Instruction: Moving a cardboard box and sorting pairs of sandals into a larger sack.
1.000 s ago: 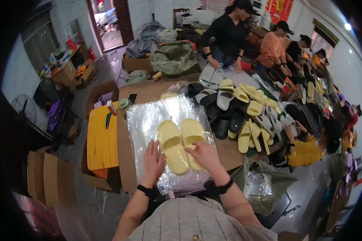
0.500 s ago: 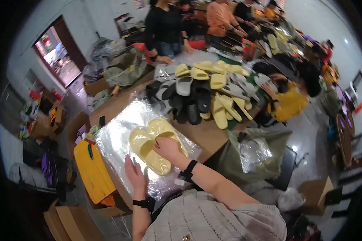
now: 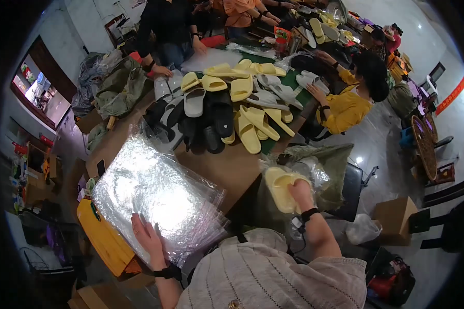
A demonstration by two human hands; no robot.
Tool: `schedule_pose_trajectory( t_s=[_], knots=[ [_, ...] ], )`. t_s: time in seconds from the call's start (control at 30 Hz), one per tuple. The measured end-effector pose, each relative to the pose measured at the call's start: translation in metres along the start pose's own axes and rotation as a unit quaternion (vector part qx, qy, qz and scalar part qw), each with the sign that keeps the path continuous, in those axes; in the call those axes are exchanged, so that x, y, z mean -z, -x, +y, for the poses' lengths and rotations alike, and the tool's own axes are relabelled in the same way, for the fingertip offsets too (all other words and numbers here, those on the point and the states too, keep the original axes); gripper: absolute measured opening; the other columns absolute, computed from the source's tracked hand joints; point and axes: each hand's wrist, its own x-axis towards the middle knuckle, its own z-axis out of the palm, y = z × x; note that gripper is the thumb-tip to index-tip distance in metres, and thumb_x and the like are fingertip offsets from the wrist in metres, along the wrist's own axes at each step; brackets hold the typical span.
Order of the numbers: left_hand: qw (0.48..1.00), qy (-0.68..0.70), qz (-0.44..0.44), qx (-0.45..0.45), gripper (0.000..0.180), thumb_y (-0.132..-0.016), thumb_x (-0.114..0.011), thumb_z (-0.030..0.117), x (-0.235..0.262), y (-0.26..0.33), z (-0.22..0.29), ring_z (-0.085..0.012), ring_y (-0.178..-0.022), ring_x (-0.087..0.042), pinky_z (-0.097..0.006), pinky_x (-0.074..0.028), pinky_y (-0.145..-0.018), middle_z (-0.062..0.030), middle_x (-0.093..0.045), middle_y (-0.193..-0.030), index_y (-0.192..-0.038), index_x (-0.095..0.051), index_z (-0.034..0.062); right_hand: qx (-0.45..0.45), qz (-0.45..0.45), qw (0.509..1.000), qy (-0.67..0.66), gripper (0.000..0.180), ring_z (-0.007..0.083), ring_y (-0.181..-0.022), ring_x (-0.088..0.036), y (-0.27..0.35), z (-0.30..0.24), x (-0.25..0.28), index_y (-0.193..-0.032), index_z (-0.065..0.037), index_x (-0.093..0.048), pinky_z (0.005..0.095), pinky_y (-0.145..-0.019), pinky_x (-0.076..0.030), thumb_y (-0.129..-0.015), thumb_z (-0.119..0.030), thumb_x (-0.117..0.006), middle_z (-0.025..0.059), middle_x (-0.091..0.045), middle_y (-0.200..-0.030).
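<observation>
My right hand (image 3: 302, 192) is closed on a pair of pale yellow slippers (image 3: 277, 186), held up at the mouth of a green woven sack (image 3: 337, 157). Clear film shows at the slippers' upper edge. Inside the sack lies something wrapped in shiny clear plastic. On the table, my left hand (image 3: 147, 236) rests with fingers stretched over a stack of shiny clear plastic bags (image 3: 139, 177). Beyond the stack rises a heap of yellow, grey and black slippers (image 3: 250, 121).
A yellow folded stack (image 3: 102, 234) stands left of the bags, near a dark phone (image 3: 101, 167). A co-worker in yellow (image 3: 345, 110) handles grey slippers at the right; another in black (image 3: 167, 31) stands behind the heap. A cardboard box (image 3: 394, 219) sits on the floor.
The yellow slippers have left the plastic bags and moved right to the sack in my right hand. My left hand now lies flat on the bags. The view has shifted to the right.
</observation>
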Motion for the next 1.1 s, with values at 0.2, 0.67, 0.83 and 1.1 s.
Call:
schedule_pose_trajectory(
  t_s=[0.2,0.67,0.83,1.1],
  knots=[
    [0.998,-0.048,0.009,-0.029,0.046,-0.101,-0.047,0.021,-0.006,-0.005,-0.004,-0.0381,-0.140,-0.036,-0.047,-0.027,-0.116,-0.0203,-0.045,-0.149,-0.141,-0.047,-0.0017,-0.094,0.059,0.986,0.125,0.049,0.0415,-0.087,-0.069,-0.061,0.095,0.029,-0.088,0.003,-0.073,0.0473,-0.078,-0.055,-0.082,-0.046,-0.067,0.0238,-0.071,-0.092],
    [0.998,-0.065,0.018,-0.013,0.044,-0.096,-0.052,0.017,-0.006,-0.006,0.010,-0.0382,-0.137,-0.041,-0.046,-0.030,-0.114,-0.0214,-0.048,-0.145,-0.135,-0.052,-0.0023,0.212,0.105,0.969,-0.065,0.057,0.0388,-0.116,-0.054,-0.204,-0.100,-0.011,-0.126,-0.007,-0.057,0.0479,-0.094,-0.048,-0.080,-0.034,-0.076,0.0188,-0.056,-0.125],
    [0.998,-0.051,0.018,-0.012,0.042,-0.095,-0.051,0.008,-0.006,-0.006,0.013,-0.0357,-0.136,-0.042,-0.043,-0.034,-0.114,-0.0204,-0.045,-0.147,-0.136,-0.052,-0.0004,0.111,0.037,0.987,0.110,0.115,0.0465,-0.145,-0.020,-0.256,-0.155,-0.009,-0.154,-0.013,-0.023,0.0552,-0.113,-0.029,-0.066,-0.050,-0.086,0.0321,-0.017,-0.156],
    [0.998,-0.054,0.015,0.008,0.044,-0.093,-0.053,0.007,-0.008,-0.009,0.015,-0.0340,-0.137,-0.041,-0.042,-0.035,-0.114,-0.0190,-0.044,-0.148,-0.136,-0.051,-0.0006,0.158,-0.051,0.975,0.144,0.129,0.0577,-0.144,-0.001,-0.281,-0.173,-0.009,-0.156,-0.021,-0.022,0.0655,-0.114,-0.016,-0.052,-0.054,-0.090,0.0374,0.003,-0.157]
  ],
)
